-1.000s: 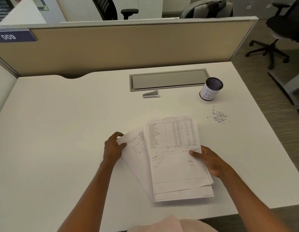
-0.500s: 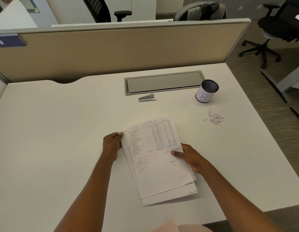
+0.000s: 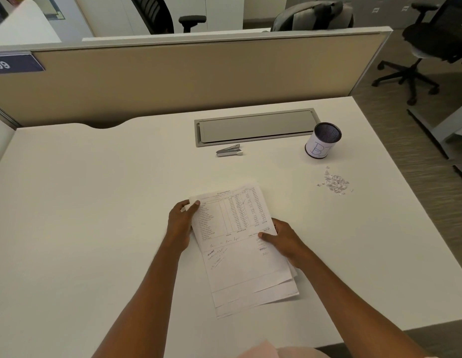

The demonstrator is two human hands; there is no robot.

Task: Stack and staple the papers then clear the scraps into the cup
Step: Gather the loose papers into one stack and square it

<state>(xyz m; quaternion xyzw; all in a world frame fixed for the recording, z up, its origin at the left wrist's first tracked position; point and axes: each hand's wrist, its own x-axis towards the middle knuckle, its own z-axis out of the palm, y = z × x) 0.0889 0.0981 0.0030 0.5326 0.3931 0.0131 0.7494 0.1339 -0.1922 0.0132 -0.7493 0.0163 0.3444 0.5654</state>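
Both hands have squared the fanned papers (image 3: 240,244): left hand (image 3: 181,226) pinches a corner, right hand (image 3: 284,242) clamps the edge; stapling comes next.

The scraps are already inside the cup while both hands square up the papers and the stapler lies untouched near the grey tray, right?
Not quite. In the head view the scraps lie in a loose pile on the desk, in front of the cup, not inside it. The rest holds: left hand and right hand hold the papers, and the stapler lies untouched near the grey tray.
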